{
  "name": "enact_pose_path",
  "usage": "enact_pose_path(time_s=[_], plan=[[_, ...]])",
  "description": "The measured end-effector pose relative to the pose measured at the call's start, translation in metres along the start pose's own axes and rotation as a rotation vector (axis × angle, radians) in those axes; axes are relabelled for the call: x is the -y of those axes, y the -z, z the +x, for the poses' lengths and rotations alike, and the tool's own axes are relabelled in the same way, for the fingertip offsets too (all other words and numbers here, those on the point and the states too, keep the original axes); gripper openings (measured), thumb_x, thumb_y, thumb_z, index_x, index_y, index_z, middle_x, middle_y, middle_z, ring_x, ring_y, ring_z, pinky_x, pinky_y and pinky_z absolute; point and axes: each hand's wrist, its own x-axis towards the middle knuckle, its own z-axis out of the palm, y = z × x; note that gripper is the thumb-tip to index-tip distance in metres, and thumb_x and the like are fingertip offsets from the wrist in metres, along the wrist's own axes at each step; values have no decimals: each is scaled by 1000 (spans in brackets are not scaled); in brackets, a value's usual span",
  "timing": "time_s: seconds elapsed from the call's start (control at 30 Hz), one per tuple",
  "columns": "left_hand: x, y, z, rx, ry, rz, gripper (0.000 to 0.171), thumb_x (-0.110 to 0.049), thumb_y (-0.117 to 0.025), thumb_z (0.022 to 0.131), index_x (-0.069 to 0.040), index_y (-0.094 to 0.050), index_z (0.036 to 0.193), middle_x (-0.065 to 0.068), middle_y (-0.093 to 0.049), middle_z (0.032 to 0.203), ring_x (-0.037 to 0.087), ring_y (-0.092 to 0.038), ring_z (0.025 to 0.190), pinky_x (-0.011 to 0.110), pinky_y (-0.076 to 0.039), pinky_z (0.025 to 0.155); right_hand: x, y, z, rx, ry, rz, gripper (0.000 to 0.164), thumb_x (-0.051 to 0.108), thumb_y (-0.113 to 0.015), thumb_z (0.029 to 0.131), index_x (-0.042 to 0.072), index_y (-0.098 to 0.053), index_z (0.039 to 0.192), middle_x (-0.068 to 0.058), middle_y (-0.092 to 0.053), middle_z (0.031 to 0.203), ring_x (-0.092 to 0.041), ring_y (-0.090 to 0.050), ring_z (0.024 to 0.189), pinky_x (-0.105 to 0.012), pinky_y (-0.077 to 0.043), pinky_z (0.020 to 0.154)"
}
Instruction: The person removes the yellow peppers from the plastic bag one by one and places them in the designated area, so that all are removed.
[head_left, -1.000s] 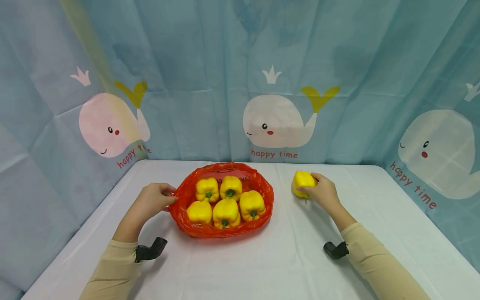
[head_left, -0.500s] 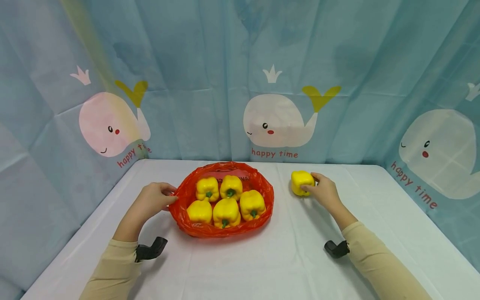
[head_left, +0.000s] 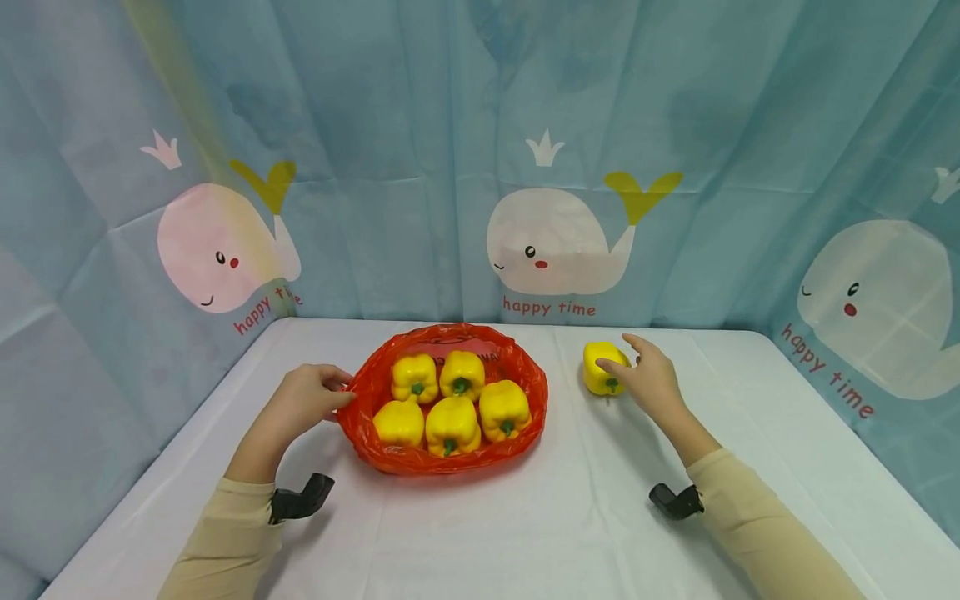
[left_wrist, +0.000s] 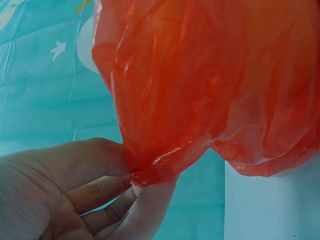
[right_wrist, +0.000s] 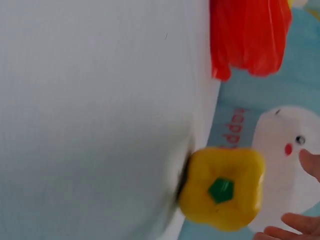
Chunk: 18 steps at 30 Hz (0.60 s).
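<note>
My left hand [head_left: 303, 404] pinches the left rim of a red plastic bag [head_left: 450, 463]. The bag is spread wide, with several yellow bell peppers [head_left: 453, 421] inside. In the left wrist view a gathered corner of the bag [left_wrist: 190, 90] sits between thumb and fingers. Right of the bag, another yellow bell pepper [head_left: 597, 380] rests on the table, its green stem facing me. My right hand [head_left: 651, 382] hovers at its right side, thumb and fingers spread. The right wrist view has the pepper [right_wrist: 242, 172] apart from the fingertips [right_wrist: 300, 222].
A white cloth covers the table [head_left: 480, 533]. Behind it hangs a blue curtain [head_left: 405, 250] printed with whales. Black wrist mounts [head_left: 302, 498] sit on both forearms.
The right hand set the single bell pepper down slightly further left, then let go and spread its fingers. The left hand and the bag stayed where they were.
</note>
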Motion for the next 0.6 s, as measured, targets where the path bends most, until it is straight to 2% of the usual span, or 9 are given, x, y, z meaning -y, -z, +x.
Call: enact_pose_path(time_s=[0.17, 0.37, 0.6], plan=[[0, 0, 0, 0, 1, -5, 39, -16, -65, 94, 7, -61, 125, 22, -68, 106, 19, -66, 81, 40, -63, 79, 24, -6, -16, -56, 41, 108, 82, 44, -70, 90, 0, -37, 151, -22, -38, 156, -43, -41, 141, -53, -40, 113], [-1, 0, -1, 0, 0, -3, 38, -16, -64, 94, 6, -62, 125, 21, -68, 106, 20, -66, 82, 40, -62, 80, 47, -21, -28, -38, 60, 193, 87, 44, -74, 87, 5, -34, 153, -17, -38, 158, -35, -38, 145, -49, -43, 111], [-2, 1, -1, 2, -2, -3, 38, -16, -64, 94, 6, -62, 125, 22, -68, 106, 19, -66, 82, 41, -62, 80, 61, -33, -34, -6, 48, 228, 88, 40, -78, 83, 7, -36, 152, -14, -39, 158, -32, -38, 145, -48, -43, 112]])
